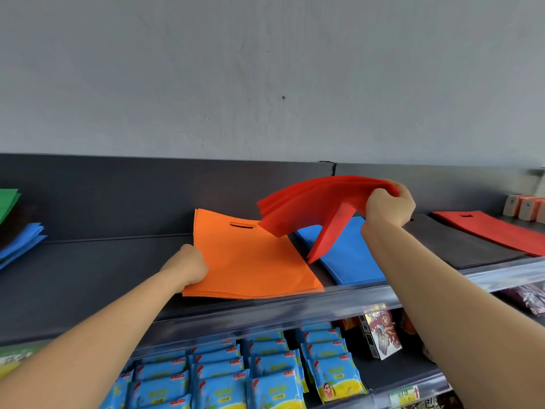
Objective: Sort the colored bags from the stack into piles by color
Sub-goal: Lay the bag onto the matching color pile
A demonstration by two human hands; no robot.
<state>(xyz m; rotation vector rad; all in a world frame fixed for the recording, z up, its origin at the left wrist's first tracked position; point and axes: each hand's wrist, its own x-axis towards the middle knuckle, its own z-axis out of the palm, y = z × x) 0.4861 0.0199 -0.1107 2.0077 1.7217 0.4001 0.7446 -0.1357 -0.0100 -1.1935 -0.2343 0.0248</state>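
An orange bag (250, 258) tops a flat stack on the dark top shelf (88, 267). My left hand (188, 265) grips the stack's left edge. Up to the right, my right hand (387, 206) grips several red bags (312, 208) in the air; they droop over a blue pile (348, 255). Further right lie a black pile (451, 243) and a red pile (495, 231). At the far left sit a blue pile (20, 243) and a green pile (7, 202).
A grey wall rises behind the shelf. Small boxes (525, 206) stand at the far right of the top shelf. Below its clear front rail, blue snack packets (265, 370) and a carton (380, 332) fill the lower shelf.
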